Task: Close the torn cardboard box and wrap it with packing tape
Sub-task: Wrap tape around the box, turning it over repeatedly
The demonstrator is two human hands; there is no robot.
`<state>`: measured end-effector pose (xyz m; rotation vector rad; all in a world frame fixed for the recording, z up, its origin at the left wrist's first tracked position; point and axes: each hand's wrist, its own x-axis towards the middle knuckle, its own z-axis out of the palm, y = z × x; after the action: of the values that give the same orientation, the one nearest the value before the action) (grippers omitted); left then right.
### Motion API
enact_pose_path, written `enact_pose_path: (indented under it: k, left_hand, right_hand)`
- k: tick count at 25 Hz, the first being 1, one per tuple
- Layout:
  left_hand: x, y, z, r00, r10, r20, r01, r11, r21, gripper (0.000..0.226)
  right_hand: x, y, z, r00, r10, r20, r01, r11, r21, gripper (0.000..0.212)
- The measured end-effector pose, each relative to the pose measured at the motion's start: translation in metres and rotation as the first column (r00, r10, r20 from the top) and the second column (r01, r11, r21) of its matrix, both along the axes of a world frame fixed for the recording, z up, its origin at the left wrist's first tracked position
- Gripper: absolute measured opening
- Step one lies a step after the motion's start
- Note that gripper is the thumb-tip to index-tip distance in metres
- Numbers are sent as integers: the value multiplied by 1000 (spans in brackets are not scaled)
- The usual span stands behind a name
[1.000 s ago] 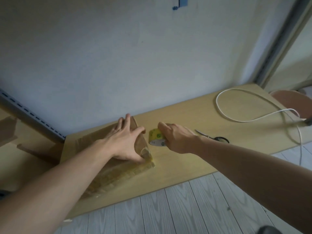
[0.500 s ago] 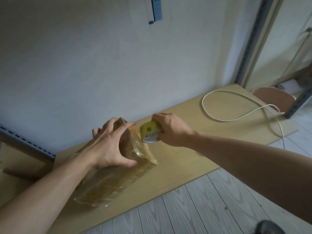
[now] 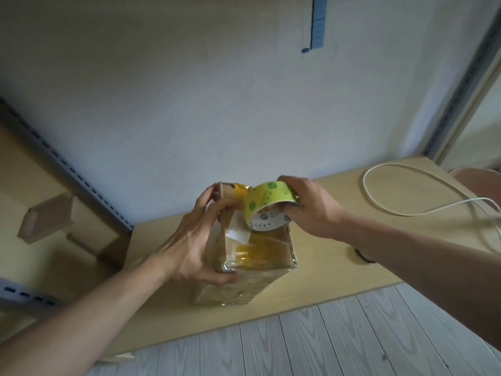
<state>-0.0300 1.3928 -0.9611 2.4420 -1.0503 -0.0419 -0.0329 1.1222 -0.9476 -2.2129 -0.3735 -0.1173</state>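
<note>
Since half a second ago the cardboard box (image 3: 260, 251) has come up from lying low on the wooden board (image 3: 339, 267) to standing on end. The tape roll (image 3: 267, 202) has risen with it and now sits against the box's upper end.

The box stands near the middle of the board, leaning slightly, with its glossy taped faces turned toward the camera. A white label (image 3: 238, 230) shows on its upper part. The left hand (image 3: 195, 240) clamps the box from its 9 o'clock side. The fingers curl over the top edge and the thumb presses the lower near corner.

The right hand (image 3: 311, 210) comes in from 3 o'clock and grips the yellow-green roll, thumb over the rim and fingers curled round it. The white core faces the camera, and the roll touches the box at about 12 o'clock. A short yellowish strip of tape (image 3: 238, 189) runs from the roll to the box's top corner.

A white cable (image 3: 379, 202) loops on the board at 2 o'clock from the box, well apart from it. A dark curved piece (image 3: 363, 257) peeks out from under the right forearm at 3 o'clock; I cannot tell what it is. A slotted metal rail (image 3: 81, 175) slants along the wall at 10 o'clock. A blue strip (image 3: 317, 23) hangs on the wall at 12 o'clock. Pale floor planks (image 3: 325, 337) lie at 6 o'clock.
</note>
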Motion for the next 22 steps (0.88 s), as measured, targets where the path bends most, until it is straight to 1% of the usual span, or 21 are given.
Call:
enact_pose_path:
  k: [2,3,5,7,9,12,15,17,19,22]
  left_hand:
    - [0,14,-5,1000,-1,15,1,1000,-14,129]
    - [0,20,-8,1000,3,7,-3,1000,-7,131]
    - [1,30,-11,1000,16,-14,-16,1000,-1,132]
    - [1,38,-15,999,32,-28,-32,999,1,134]
    - [2,45,-20,999,41,-34,-41,999,0,136]
    - [3,51,-24,999,24,-27,-24,1000,-12,136]
    - [0,54,-22,1000,11,-19,-11,1000,-24,127]
    - [-2,55,-21,999,11,-31,-12,999,-40,123]
    - [-2,60,-23,999,18,-45,-20,998,-56,121]
    - [-4,70,-24,995,33,-92,-38,997,-61,120]
  right_hand:
    - [-6,7,9,995,83,56,-76,991,-112,26]
    - [-8,9,14,991,102,92,-87,985,-149,29]
    - [-7,7,25,982,101,157,-72,981,-183,34]
    - [-7,2,32,973,114,199,-57,961,-271,37]
    - [-10,0,32,961,159,227,-60,920,-388,35]
    - [-9,-8,33,935,191,298,-6,850,-526,31]
    - [-5,-14,29,896,264,357,13,788,-615,27]
    - [-3,-15,23,887,308,345,-11,760,-650,20]
    - [2,-20,17,889,310,337,-1,738,-675,14]
    - [5,-28,8,935,207,287,50,725,-687,23]
